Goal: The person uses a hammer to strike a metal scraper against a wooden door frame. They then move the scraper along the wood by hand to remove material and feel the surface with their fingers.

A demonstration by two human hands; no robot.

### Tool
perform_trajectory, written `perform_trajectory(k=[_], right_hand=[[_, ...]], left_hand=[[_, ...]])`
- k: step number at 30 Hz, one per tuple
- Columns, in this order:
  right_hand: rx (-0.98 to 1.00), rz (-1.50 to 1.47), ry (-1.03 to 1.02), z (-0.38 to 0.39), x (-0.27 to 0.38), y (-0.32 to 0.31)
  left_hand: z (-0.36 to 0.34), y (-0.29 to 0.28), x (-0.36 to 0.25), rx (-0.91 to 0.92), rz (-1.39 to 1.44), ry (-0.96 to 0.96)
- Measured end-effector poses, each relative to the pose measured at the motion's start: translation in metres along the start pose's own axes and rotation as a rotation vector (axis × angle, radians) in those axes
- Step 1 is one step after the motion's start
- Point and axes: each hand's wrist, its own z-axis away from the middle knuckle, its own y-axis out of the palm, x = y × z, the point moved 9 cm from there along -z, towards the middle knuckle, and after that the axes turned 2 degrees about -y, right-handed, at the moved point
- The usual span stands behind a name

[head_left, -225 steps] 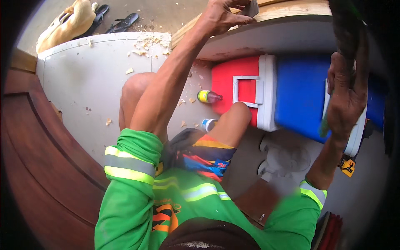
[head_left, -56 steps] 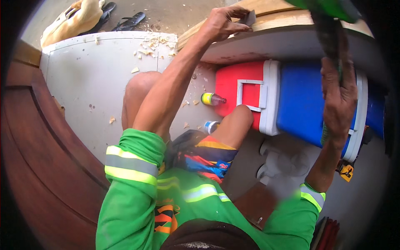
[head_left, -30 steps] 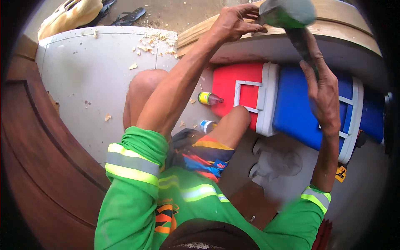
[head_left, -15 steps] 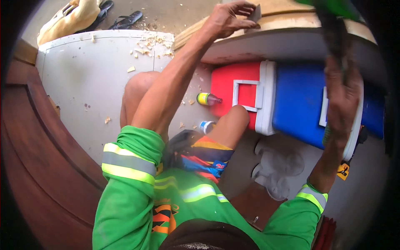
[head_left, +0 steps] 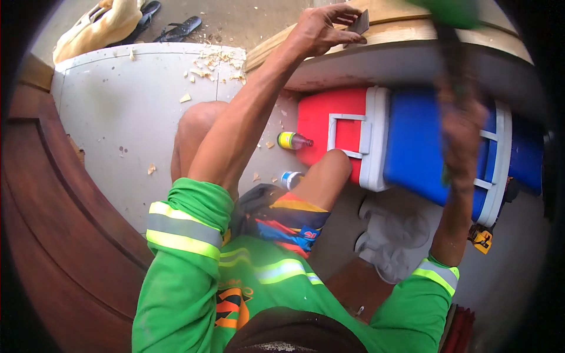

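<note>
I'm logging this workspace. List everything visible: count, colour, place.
Mallet: 1, green, upper right, blurred
Flat piece: 1, grey, top centre
Wood: count unclear, pale, top right
Coolers: 2, red and blue, right
Blue box: 1, far right
Bottles: 2, yellow and blue labels, centre
Shavings: many, pale, upper left
Slippers: 2, black, top left
Animal or bundle: 1, tan, top left
Panel: 1, dark brown, left
Yellow item: 1, lower right
Board: 1, brown, lower centre
Shirt: 1, green, bottom
Legs: 2, bare, centre
Left hand: 1, bare, top centre
Right hand: 1, bare, right
</note>
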Motion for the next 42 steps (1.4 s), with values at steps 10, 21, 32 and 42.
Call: perform_trajectory(k=[10,21,32,42], right_hand=[[0.058,-1.101,0.510,0.020,-0.011,0.035],[-0.028,-1.025,0.391,0.009,0.007,0.032],[0.044,-1.083,0.452,0.015,0.028,0.046],[-0.241,-1.028,0.439,0.033,0.014,0.033]], left_hand=[[-0.004,0.002,-0.002,0.044,0.018,0.023],[-0.003,0.005,0.014,0.129,-0.026,-0.042],[-0.003,0.003,0.021,0.108,-0.119,0.013],[0.005,0.006,0.002,0.113,-0.141,0.004]])
